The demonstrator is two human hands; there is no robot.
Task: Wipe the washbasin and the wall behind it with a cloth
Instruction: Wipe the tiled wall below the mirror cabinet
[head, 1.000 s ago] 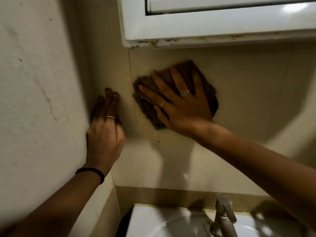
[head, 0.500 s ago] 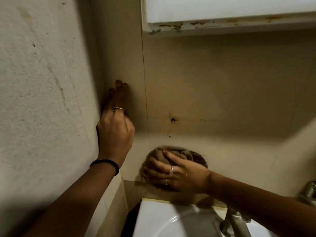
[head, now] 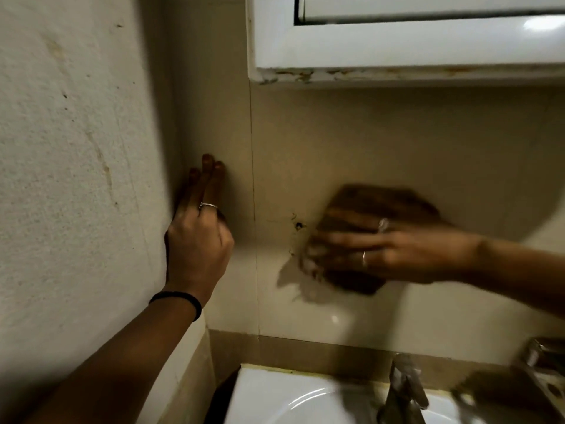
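Observation:
A dark brown cloth (head: 379, 198) lies flat against the beige tiled wall (head: 382, 133) above the white washbasin (head: 275, 396). My right hand (head: 385, 249) presses the cloth to the wall with straight spread fingers; both are blurred by motion. My left hand (head: 198, 231) rests with straight fingers on the wall near the corner, apart from the cloth. A small dark mark (head: 298, 225) shows on the tile just left of the cloth.
A white cabinet (head: 397, 41) with a chipped lower edge hangs above. A rough plaster side wall (head: 70, 148) closes the left. A metal tap (head: 403, 390) rises at the basin's back, with another metal fitting (head: 547, 356) at far right.
My right hand swept the cloth from high on the wall down to the basin's edge, then up and to the right. My left hand stayed by the corner.

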